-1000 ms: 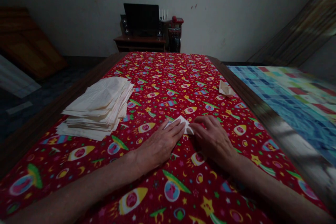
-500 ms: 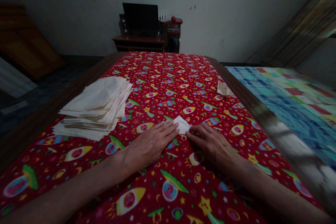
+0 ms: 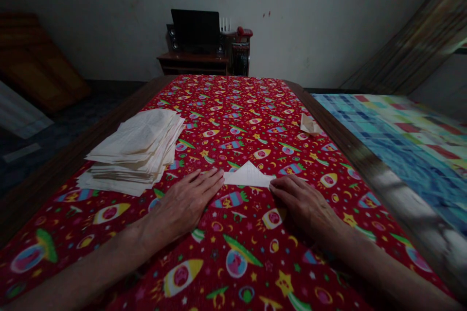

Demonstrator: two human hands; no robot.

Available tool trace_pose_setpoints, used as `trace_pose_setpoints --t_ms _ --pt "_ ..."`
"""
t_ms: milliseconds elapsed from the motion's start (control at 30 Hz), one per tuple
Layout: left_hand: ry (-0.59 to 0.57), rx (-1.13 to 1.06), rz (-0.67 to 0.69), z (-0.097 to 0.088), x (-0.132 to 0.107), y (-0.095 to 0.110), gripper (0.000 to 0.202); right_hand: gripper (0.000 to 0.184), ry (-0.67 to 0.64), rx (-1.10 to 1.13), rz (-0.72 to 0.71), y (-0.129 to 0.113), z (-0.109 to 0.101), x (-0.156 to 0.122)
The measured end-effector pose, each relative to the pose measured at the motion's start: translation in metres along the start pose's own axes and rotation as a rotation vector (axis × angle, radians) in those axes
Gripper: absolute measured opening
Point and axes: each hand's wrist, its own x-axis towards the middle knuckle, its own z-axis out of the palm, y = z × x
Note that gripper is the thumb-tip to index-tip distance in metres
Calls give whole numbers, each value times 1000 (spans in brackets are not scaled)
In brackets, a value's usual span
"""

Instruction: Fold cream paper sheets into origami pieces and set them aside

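Note:
A white sheet of paper [image 3: 248,175] lies folded on the red cloth, with a long straight edge toward me and a triangular peak pointing away. My left hand [image 3: 188,199] rests palm down, fingers stretched out flat over the paper's left end. At the other end, my right hand [image 3: 302,199] has its fingers bent and pressed together on the paper's right corner, thumb near the front edge. Both outer ends of the paper are partly covered by my fingers. A thick stack of thin off-white paper sheets [image 3: 134,138] stands to the left.
A small folded paper piece [image 3: 309,125] lies near the right edge of the patterned red cloth [image 3: 233,233]. Beyond the table's far end stand a dark monitor [image 3: 196,30] and a red telephone [image 3: 244,33]. A bed with a checked cover [image 3: 397,150] is at right.
My hands have spread apart along the paper, the left going left and the right a little to the right. More of the paper's peak and front strip shows between them.

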Motion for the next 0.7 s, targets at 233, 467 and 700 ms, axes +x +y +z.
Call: trace_pose_setpoints --t_ms 233,467,700 --pt "78 55 50 -7 20 11 44 19 12 -66 -1 -10 -5 8" --pt "348 151 -40 -17 42 24 35 23 55 -166 -10 -11 -1 6" --pt "79 -176 127 -8 48 39 48 19 63 -122 -4 -13 -3 9"
